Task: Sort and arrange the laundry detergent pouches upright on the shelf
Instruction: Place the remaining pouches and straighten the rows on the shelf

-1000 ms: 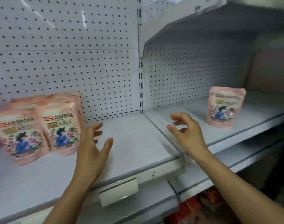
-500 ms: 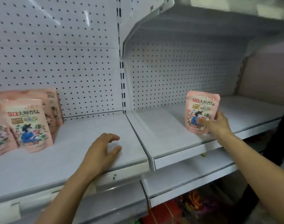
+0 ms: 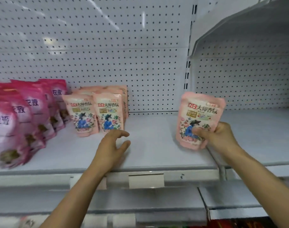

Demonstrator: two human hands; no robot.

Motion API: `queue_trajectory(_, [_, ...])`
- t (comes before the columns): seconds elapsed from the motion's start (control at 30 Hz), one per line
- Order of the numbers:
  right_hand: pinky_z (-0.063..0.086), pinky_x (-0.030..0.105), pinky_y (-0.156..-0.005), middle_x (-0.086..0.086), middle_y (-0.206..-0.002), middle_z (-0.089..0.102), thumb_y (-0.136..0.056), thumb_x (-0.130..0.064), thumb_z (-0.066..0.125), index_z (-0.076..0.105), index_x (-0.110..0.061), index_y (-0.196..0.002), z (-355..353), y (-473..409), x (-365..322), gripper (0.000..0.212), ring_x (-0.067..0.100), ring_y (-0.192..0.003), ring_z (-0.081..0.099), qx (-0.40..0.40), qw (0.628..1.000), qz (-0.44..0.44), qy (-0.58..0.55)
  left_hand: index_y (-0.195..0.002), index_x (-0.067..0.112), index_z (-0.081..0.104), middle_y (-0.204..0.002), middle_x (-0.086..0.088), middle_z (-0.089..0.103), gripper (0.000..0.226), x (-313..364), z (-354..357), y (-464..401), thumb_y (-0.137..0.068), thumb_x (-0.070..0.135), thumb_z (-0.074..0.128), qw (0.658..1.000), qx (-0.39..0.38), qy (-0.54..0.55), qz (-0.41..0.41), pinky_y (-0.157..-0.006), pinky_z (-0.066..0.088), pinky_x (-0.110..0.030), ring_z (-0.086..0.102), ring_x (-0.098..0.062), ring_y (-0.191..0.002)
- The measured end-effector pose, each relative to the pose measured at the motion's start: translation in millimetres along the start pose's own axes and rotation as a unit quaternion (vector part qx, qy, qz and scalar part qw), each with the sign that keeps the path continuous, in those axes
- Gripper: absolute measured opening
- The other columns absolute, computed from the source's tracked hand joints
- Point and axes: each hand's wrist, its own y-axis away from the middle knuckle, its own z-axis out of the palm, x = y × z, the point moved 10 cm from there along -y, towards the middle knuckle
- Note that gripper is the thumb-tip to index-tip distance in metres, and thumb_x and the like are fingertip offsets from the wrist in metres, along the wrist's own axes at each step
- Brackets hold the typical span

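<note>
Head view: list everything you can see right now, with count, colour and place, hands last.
Held detergent pouch: one, pale pink with a floral print, upright above the shelf's right end.
Pale pink pouch group: two in front, more behind with the count unclear, upright at the shelf's middle left.
Magenta pouches: several, blurred, in rows at far left.
Shelf: one, white, bare between the group and the held pouch.
Pegboard back panel: white, perforated, behind the shelf.
Price label holder: one, blank, on the shelf's front edge.
Neighbouring shelf bay: white, to the right.
Left hand: over the shelf, fingers loosely curled, holding nothing.
Right hand: grip on the held pouch's lower right.
</note>
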Motion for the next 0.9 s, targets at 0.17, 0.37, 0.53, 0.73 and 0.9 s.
queue_trajectory(0.17, [0.058,0.021,-0.064,-0.003,-0.092,0.077,-0.077,-0.006,0.078,0.075,-0.018,-0.095,143.8,18.3,10.7,0.022,0.013,-0.085,0.074,-0.164,0.986,0.028,-0.002,-0.113,0.026,0.065,-0.117,0.009,0.059,0.025,-56.0,-51.2,-1.3,-0.089,0.022,0.069,0.999,0.027,-0.004,-0.036,-0.087,0.040,-0.024,0.056,-0.007,-0.103])
queue_trajectory(0.37, [0.060,0.028,-0.072,-0.006,-0.095,0.077,-0.077,-0.009,0.079,0.074,-0.020,-0.098,234.7,16.7,5.5,0.024,0.010,-0.087,0.073,-0.213,0.977,0.013,-0.002,-0.131,0.021,0.052,-0.130,0.001,0.053,0.049,-116.7,-93.3,-17.1,-0.086,0.025,0.072,0.995,0.059,0.018,-0.080,-0.091,0.043,-0.027,0.054,-0.011,-0.109])
queue_trajectory(0.53, [0.059,0.024,-0.069,-0.005,-0.093,0.077,-0.077,-0.007,0.079,0.075,-0.018,-0.095,274.9,4.4,1.8,0.022,0.011,-0.085,0.074,-0.210,0.978,-0.002,0.007,-0.149,0.022,0.024,-0.154,-0.004,0.029,0.089,-160.7,-111.1,-37.7,-0.079,0.026,0.079,0.981,0.086,0.077,-0.155,-0.110,0.037,-0.051,0.038,-0.024,-0.137])
queue_trajectory(0.73, [0.058,0.022,-0.066,-0.002,-0.092,0.077,-0.075,-0.005,0.080,0.075,-0.013,-0.094,295.6,-14.9,1.0,0.021,0.012,-0.084,0.074,-0.189,0.982,0.002,0.017,-0.147,0.016,0.023,-0.144,-0.001,0.044,0.097,-179.9,-101.2,-72.1,-0.072,0.013,0.085,0.969,0.055,0.158,-0.182,-0.103,0.043,-0.041,0.053,-0.022,-0.123])
queue_trajectory(0.9, [0.056,0.020,-0.063,-0.007,-0.092,0.077,-0.074,-0.007,0.081,0.074,-0.015,-0.097,295.7,-16.4,10.5,0.026,0.010,-0.085,0.074,-0.194,0.981,0.012,0.007,-0.122,0.029,0.031,-0.112,0.010,0.062,0.069,-187.5,-90.4,-81.1,-0.078,0.005,0.079,0.962,0.048,0.210,-0.168,-0.087,0.053,-0.030,0.065,-0.015,-0.104])
